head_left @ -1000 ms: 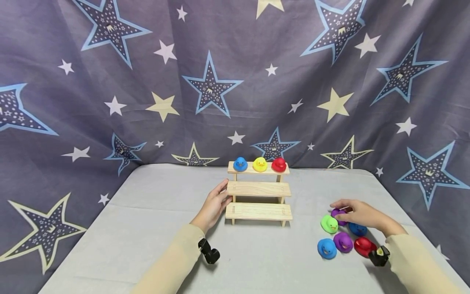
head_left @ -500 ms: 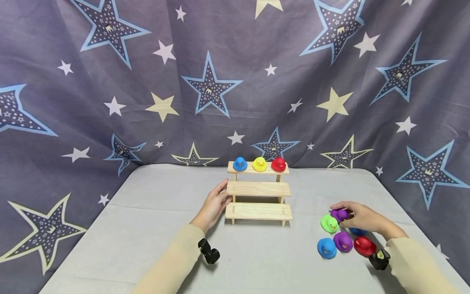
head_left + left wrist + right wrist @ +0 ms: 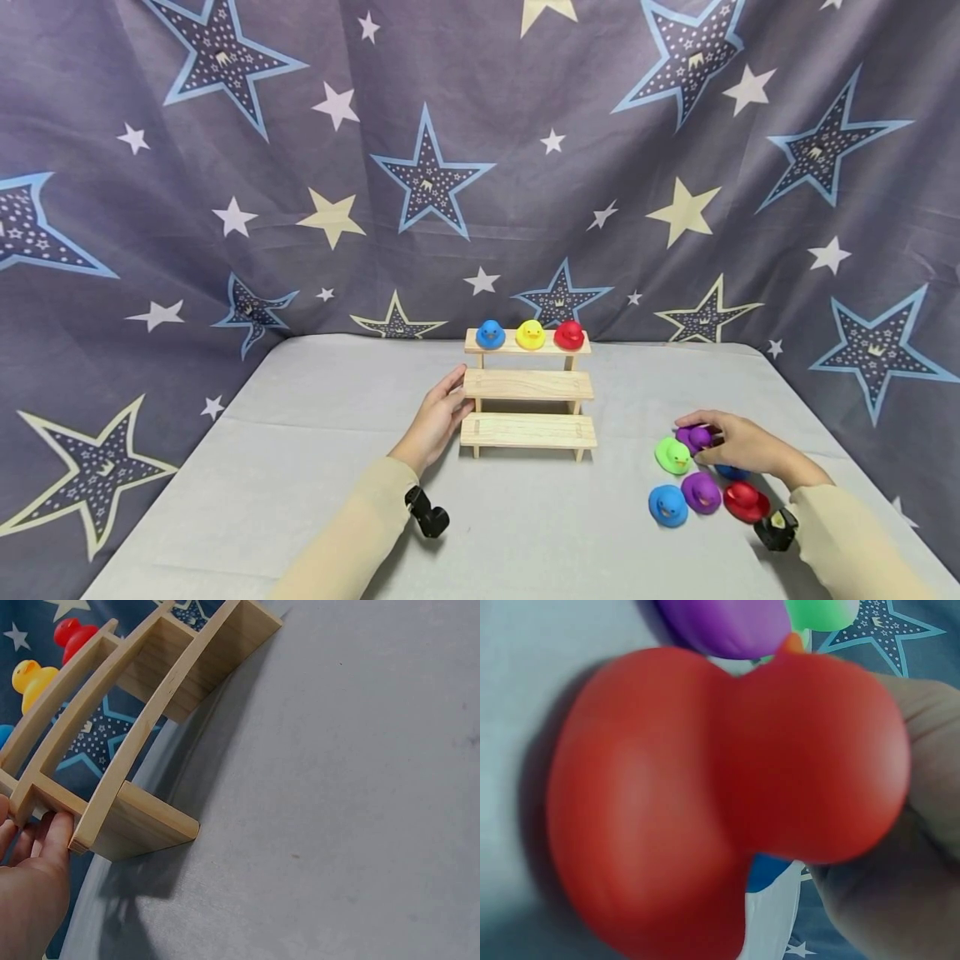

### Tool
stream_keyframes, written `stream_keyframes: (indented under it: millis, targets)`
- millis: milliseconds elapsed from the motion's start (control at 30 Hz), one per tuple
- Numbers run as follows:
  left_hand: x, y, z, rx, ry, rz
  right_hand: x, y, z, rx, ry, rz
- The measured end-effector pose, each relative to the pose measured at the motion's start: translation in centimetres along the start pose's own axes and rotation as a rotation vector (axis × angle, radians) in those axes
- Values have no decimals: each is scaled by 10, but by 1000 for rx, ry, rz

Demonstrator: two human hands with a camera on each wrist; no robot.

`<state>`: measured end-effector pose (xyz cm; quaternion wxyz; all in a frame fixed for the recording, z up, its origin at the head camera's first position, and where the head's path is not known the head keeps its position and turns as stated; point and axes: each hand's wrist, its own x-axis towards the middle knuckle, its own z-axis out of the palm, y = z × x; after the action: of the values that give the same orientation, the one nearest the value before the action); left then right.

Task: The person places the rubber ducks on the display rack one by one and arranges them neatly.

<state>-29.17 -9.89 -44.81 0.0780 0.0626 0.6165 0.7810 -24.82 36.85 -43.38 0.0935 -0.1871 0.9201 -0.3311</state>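
Observation:
At its left end, a three-step wooden display stand point(image 3: 528, 385) is held by my left hand point(image 3: 437, 421), fingers around the middle step's edge. The left wrist view also shows these fingers point(image 3: 54, 838) against the stand's side. On the right, my right hand point(image 3: 742, 446) pinches a purple rubber duck point(image 3: 693, 438) between thumb and fingers, low over the cloth. Beside it sits a green duck point(image 3: 672, 456); a dark blue duck point(image 3: 732, 472) is partly hidden under the hand. A red duck point(image 3: 645, 802) fills most of the right wrist view.
Blue point(image 3: 491, 334), yellow point(image 3: 530, 334) and red point(image 3: 569, 335) ducks stand in a row on the top step. Nearer me lie a light blue duck point(image 3: 667, 506), another purple duck point(image 3: 701, 492) and the red one. A star-patterned curtain point(image 3: 300, 167) rises behind the grey-clothed table point(image 3: 300, 467).
My right thumb has come down and closed at the purple duck's near side, showing more of the duck. The left hand and the stand stay where they were.

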Motion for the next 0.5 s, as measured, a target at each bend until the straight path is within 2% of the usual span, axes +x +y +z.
stream_keyframes:
  millis: [500]
  targets:
    - [0,0,0,3,3,-2,2,0,-2,-19,2,2]
